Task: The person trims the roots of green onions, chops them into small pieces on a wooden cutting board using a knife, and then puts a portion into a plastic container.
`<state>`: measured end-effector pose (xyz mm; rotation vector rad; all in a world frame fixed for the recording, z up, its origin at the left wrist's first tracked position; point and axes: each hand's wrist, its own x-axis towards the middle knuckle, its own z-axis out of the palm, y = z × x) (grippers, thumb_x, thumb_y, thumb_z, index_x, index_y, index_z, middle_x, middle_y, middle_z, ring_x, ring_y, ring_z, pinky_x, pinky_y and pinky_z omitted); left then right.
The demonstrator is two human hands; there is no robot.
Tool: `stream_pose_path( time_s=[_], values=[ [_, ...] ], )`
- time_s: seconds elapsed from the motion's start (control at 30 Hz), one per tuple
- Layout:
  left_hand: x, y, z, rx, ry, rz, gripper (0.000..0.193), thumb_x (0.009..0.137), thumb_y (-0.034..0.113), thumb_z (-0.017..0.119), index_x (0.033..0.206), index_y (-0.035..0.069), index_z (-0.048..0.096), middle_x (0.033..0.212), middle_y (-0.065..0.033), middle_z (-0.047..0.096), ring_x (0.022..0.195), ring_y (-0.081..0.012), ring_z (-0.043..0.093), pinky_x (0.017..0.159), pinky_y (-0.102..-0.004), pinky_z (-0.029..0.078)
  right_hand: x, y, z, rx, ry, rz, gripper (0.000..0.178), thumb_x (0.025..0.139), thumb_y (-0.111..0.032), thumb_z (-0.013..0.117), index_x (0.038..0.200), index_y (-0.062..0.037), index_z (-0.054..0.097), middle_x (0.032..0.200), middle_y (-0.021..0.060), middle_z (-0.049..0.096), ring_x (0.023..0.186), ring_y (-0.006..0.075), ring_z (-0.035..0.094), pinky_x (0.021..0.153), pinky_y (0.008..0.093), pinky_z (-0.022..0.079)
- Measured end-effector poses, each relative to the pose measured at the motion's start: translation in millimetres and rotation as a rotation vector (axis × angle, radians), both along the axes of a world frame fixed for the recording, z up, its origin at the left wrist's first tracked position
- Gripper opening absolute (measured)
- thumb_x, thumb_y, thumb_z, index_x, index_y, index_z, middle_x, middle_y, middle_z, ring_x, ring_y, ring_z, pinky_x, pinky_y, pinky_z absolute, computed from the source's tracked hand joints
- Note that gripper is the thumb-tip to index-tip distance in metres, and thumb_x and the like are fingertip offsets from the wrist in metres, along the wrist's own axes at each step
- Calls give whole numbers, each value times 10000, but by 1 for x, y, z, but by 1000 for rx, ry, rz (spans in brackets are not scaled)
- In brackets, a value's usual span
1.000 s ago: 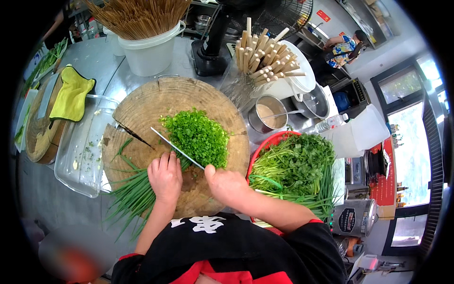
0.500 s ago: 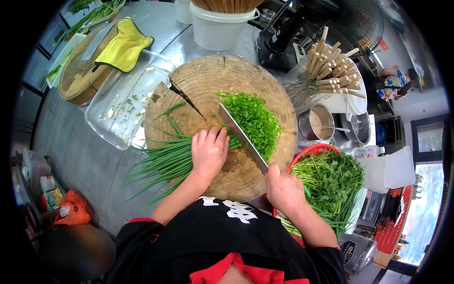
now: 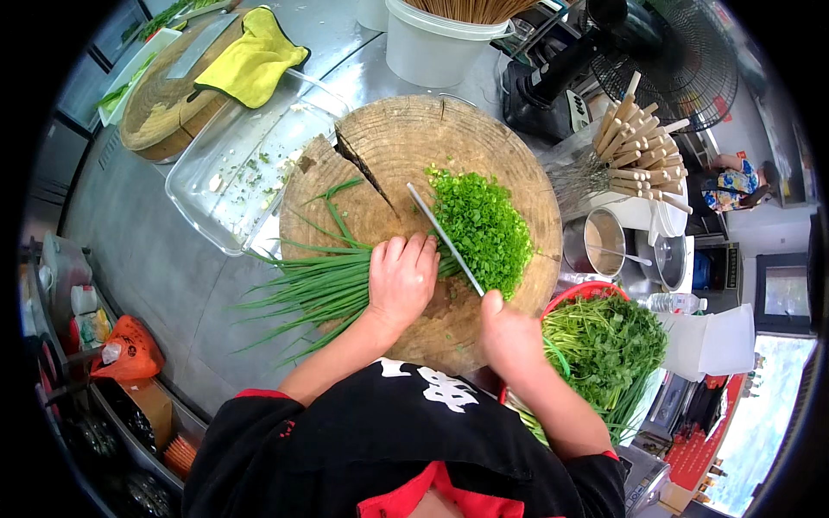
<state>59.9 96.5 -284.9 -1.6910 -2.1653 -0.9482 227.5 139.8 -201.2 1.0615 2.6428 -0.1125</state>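
Observation:
A bunch of long green scallions [image 3: 315,283] lies across the round wooden chopping block [image 3: 380,123], its leaf ends hanging past the left edge. My left hand [image 3: 402,281] presses the bunch down, fingers curled over it. In my right hand [image 3: 511,338] is the handle of a cleaver [image 3: 446,239]; its blade, seen nearly edge-on, stands just right of my left fingertips. Right of the blade lies a heap of finely chopped scallion [image 3: 484,231]. The blade's cutting edge is hidden, so I cannot tell whether it touches the block.
Left of the block sits a clear tray [image 3: 200,197] with scraps. Behind it, a yellow cloth [image 3: 259,59] drapes over another block [image 3: 142,129]. At right stand a red basket of leafy greens [image 3: 604,341], a metal pot [image 3: 577,246] and wooden-handled skewers [image 3: 643,155]. A fan [image 3: 669,65] stands behind.
The whole view has shifted, so the block sits farther right in the picture. The cleaver's blade has turned from showing its flat side to nearly edge-on. My left hand still holds the scallions.

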Motion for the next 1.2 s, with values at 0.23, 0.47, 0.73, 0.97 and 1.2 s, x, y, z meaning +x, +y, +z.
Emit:
stream_pose_path(
  time_s=[0.23, 0.47, 0.73, 0.97, 1.2],
  values=[
    [-1, -1, 0, -5, -19, 26, 282, 760, 159, 675, 1015, 45, 636, 958, -53, 612, 857, -218, 534, 770, -349, 421, 21, -3, 30, -41, 148, -59, 127, 846, -118, 510, 861, -27, 421, 659, 188, 602, 558, 380, 618, 499, 497, 490],
    [0, -3, 1, 10, -67, 26, 215, 747, 146, 666, 938, 59, 623, 943, -55, 610, 849, -230, 536, 769, -355, 425, 28, -19, 34, -1, 5, 23, 120, 789, -83, 526, 854, -46, 432, 681, 133, 603, 534, 290, 633, 468, 417, 517],
    [0, -4, -2, -64, -67, -6, 71, 760, 115, 615, 782, 89, 553, 847, -64, 571, 769, -239, 519, 703, -363, 418, -9, -6, -1, 13, -21, 32, 87, 830, -70, 494, 880, -38, 430, 720, 135, 620, 595, 303, 656, 493, 407, 530],
    [-2, 2, -5, 14, -60, 10, 96, 768, 113, 633, 803, 80, 550, 886, -78, 576, 814, -242, 542, 711, -360, 419, 13, 4, 29, -109, 94, -66, 106, 835, -85, 476, 894, -21, 415, 718, 205, 612, 594, 388, 630, 520, 509, 499],
    [-2, -3, 2, -38, -77, 3, 99, 765, 112, 628, 798, 73, 543, 918, -88, 572, 808, -246, 536, 707, -356, 416, 21, -17, 36, -114, -18, -16, 94, 838, -87, 476, 894, -34, 423, 739, 180, 617, 594, 342, 649, 515, 455, 531]
  ],
)
